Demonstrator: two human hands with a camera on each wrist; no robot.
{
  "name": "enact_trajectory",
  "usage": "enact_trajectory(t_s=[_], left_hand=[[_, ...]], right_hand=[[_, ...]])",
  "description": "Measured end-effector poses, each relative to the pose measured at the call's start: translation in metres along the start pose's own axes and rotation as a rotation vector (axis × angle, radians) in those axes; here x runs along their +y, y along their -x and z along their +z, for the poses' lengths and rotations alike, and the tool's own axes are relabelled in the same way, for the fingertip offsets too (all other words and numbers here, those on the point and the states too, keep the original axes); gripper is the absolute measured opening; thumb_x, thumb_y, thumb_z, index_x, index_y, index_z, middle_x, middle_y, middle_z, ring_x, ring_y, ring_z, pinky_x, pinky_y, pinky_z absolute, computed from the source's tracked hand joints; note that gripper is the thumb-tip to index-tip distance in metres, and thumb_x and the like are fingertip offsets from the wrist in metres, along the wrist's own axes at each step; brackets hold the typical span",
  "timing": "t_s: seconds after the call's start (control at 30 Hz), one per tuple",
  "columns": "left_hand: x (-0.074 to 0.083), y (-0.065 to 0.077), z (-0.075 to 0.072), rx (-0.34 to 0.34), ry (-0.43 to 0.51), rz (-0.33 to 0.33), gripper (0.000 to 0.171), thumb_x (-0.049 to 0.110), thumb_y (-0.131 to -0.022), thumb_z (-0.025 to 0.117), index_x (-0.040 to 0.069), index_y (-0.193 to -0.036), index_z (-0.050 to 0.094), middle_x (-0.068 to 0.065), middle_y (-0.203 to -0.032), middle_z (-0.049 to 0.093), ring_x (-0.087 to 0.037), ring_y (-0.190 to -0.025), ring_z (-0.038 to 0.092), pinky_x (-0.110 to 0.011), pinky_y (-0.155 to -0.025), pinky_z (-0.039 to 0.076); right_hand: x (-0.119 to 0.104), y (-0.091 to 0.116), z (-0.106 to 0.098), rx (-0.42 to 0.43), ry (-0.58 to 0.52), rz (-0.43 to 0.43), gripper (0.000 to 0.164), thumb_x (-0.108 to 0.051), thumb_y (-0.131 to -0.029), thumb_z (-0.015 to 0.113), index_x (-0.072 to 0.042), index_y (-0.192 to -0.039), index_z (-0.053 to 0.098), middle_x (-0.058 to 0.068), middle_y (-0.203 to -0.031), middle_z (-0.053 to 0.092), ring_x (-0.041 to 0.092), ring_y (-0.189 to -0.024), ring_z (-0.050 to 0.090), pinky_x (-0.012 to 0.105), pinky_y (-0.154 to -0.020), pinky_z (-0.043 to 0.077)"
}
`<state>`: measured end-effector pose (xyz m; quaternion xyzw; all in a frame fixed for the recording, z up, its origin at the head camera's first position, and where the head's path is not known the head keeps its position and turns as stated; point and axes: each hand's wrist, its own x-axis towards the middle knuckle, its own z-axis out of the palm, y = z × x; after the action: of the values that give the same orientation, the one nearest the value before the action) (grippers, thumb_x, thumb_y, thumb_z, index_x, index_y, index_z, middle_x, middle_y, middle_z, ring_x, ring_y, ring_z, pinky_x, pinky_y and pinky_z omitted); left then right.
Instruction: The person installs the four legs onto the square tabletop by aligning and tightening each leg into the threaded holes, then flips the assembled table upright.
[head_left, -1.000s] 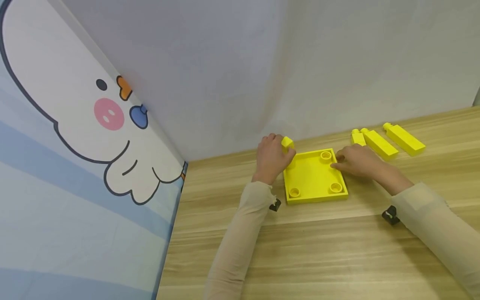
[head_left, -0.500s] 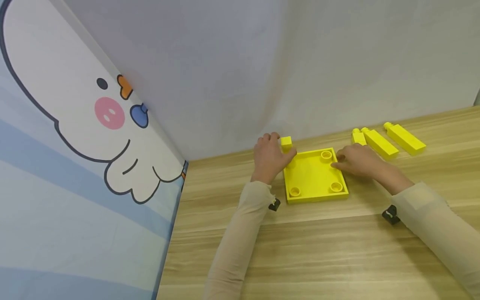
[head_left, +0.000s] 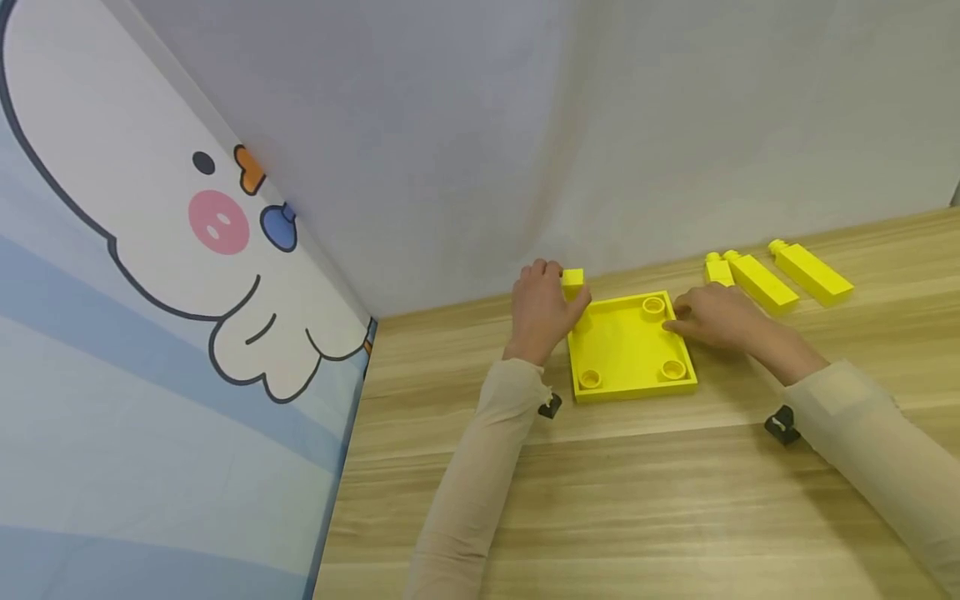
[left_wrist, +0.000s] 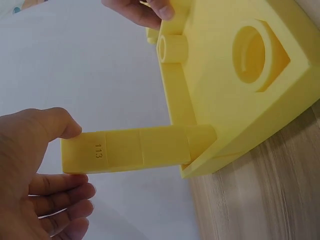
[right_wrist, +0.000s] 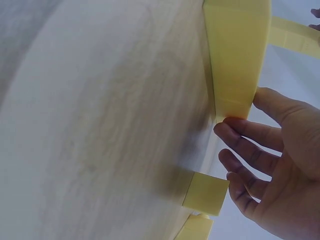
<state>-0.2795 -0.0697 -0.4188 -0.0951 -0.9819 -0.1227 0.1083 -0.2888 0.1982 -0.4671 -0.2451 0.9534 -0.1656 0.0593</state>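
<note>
A yellow square panel (head_left: 626,350) with a raised rim and round corner sockets lies on the wooden table. At its far left corner stands a yellow square leg (left_wrist: 125,149), marked 113, its lower end at the corner socket. My left hand (head_left: 542,317) pinches the leg's top end between thumb and index finger; the other fingers are loosely bent beside it. My right hand (head_left: 720,318) grips the panel's far right corner, thumb at the rim and index finger against the outer side (right_wrist: 235,65). How deep the leg sits in the socket is hidden.
Several more yellow legs with threaded ends lie right of the panel: a partly covered leg (head_left: 718,271), a middle leg (head_left: 763,282) and a far right leg (head_left: 813,272). A grey-white wall (head_left: 450,183) rises behind the table (head_left: 600,500). A cartoon-printed panel (head_left: 187,250) borders the left.
The leg has turned about its length, its top now square to the panel instead of angled. My left hand has shifted slightly with it; the right hand stays at the panel's corner.
</note>
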Motion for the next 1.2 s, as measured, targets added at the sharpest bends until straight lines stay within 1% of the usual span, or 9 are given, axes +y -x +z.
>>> enact_trajectory(t_s=[0.27, 0.43, 0.5, 0.67, 0.77, 1.0, 1.2], left_hand=[[-0.001, -0.005, 0.001, 0.010, 0.076, -0.010, 0.046, 0.041, -0.096, 0.064, 0.003, -0.121, 0.066, -0.008, -0.119, 0.066, -0.025, -0.110, 0.059, -0.038, -0.103, 0.049], [-0.001, -0.005, -0.001, 0.012, 0.127, 0.005, 0.045, 0.038, -0.096, 0.065, 0.001, -0.121, 0.066, -0.010, -0.118, 0.066, -0.026, -0.110, 0.059, -0.039, -0.103, 0.048], [-0.001, -0.005, -0.001, 0.007, 0.129, 0.006, 0.045, 0.039, -0.097, 0.064, 0.001, -0.122, 0.066, -0.010, -0.119, 0.066, -0.026, -0.110, 0.059, -0.039, -0.103, 0.049], [-0.006, -0.002, 0.000, -0.023, 0.123, -0.009, 0.049, 0.044, -0.099, 0.063, 0.005, -0.128, 0.065, -0.008, -0.124, 0.066, -0.024, -0.116, 0.059, -0.037, -0.104, 0.049], [-0.013, 0.001, 0.002, -0.042, 0.130, -0.020, 0.048, 0.042, -0.098, 0.064, 0.005, -0.129, 0.065, -0.008, -0.126, 0.066, -0.024, -0.117, 0.059, -0.036, -0.105, 0.049], [-0.028, 0.013, 0.015, -0.107, 0.163, -0.085, 0.046, 0.035, -0.099, 0.063, 0.002, -0.130, 0.065, -0.012, -0.127, 0.066, -0.027, -0.120, 0.060, -0.038, -0.107, 0.049], [-0.033, 0.025, 0.028, -0.182, 0.205, -0.144, 0.046, 0.034, -0.098, 0.063, 0.001, -0.129, 0.065, -0.014, -0.127, 0.066, -0.029, -0.117, 0.062, -0.041, -0.103, 0.051]], right_hand=[[0.000, -0.005, -0.002, 0.004, -0.005, -0.001, 0.037, -0.033, -0.097, 0.066, -0.015, -0.069, 0.050, -0.001, -0.064, 0.039, 0.015, -0.062, 0.039, 0.030, -0.057, 0.028], [0.001, -0.007, -0.003, 0.003, 0.010, -0.008, 0.038, -0.033, -0.097, 0.066, -0.015, -0.069, 0.049, -0.001, -0.064, 0.040, 0.016, -0.062, 0.039, 0.030, -0.057, 0.027], [0.002, -0.007, -0.003, 0.003, 0.008, -0.008, 0.037, -0.033, -0.097, 0.066, -0.015, -0.069, 0.050, -0.001, -0.064, 0.041, 0.016, -0.062, 0.039, 0.030, -0.057, 0.027], [0.005, -0.007, -0.002, 0.008, 0.004, -0.001, 0.036, -0.033, -0.097, 0.066, -0.014, -0.070, 0.052, 0.000, -0.064, 0.042, 0.017, -0.062, 0.041, 0.030, -0.057, 0.028], [0.006, -0.008, 0.000, 0.010, 0.004, -0.003, 0.036, -0.033, -0.097, 0.066, -0.014, -0.070, 0.052, 0.000, -0.064, 0.041, 0.017, -0.062, 0.041, 0.030, -0.058, 0.028], [0.007, -0.008, 0.001, 0.013, -0.001, -0.021, 0.036, -0.033, -0.097, 0.066, -0.014, -0.070, 0.052, -0.001, -0.063, 0.040, 0.015, -0.061, 0.040, 0.029, -0.057, 0.028], [0.007, -0.009, 0.000, 0.004, -0.004, -0.024, 0.037, -0.033, -0.098, 0.066, -0.014, -0.070, 0.051, -0.002, -0.063, 0.039, 0.014, -0.060, 0.039, 0.029, -0.056, 0.028]])
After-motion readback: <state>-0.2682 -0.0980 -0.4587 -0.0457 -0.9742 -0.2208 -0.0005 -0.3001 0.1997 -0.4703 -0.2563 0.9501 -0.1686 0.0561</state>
